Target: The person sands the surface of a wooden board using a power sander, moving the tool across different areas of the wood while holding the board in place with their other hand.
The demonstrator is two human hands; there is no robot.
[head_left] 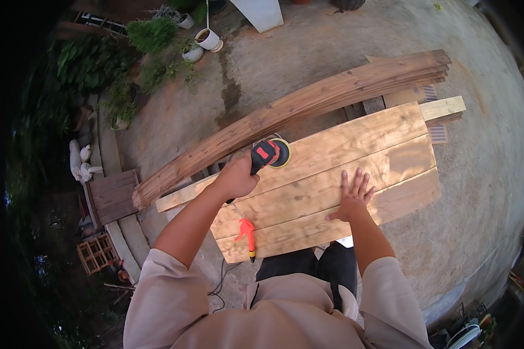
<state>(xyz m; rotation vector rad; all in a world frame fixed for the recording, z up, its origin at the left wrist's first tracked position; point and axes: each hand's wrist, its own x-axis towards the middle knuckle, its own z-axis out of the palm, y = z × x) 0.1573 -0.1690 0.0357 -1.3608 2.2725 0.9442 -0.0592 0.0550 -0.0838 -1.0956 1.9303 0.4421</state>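
- The left hand (pixel 237 178) has its grip clenched around the handle of a red and black sander (pixel 269 153), whose round yellow pad sits flat on the far left part of the wooden panel (pixel 355 160)
- The right hand (pixel 354 196) lies released, palm down and fingers spread, pressing on the middle of the same panel, right of the sander and nearer to the person
- The panel is made of pale planks joined side by side and lies across the scene from near left to far right, raised off the concrete ground (pixel 308 52); what carries it is mostly hidden
- A red and yellow clamp (pixel 247 231) rests on the near left corner of the panel, with a thin dark cord (pixel 220 282) hanging off the edge below it
- Just beyond the panel, a stack of darker, longer boards (pixel 285 113) runs the same way, touching or almost touching its far edge
- As a judgement: the sanding looks partly done, since lighter, smoother patches show toward the far right end and around the pad, while darker streaks and stains remain along the middle and near planks; the darker stack looks untouched
- Far left, potted plants (pixel 174 35) and a white pot (pixel 207 39) stand on the ground, well apart from the work
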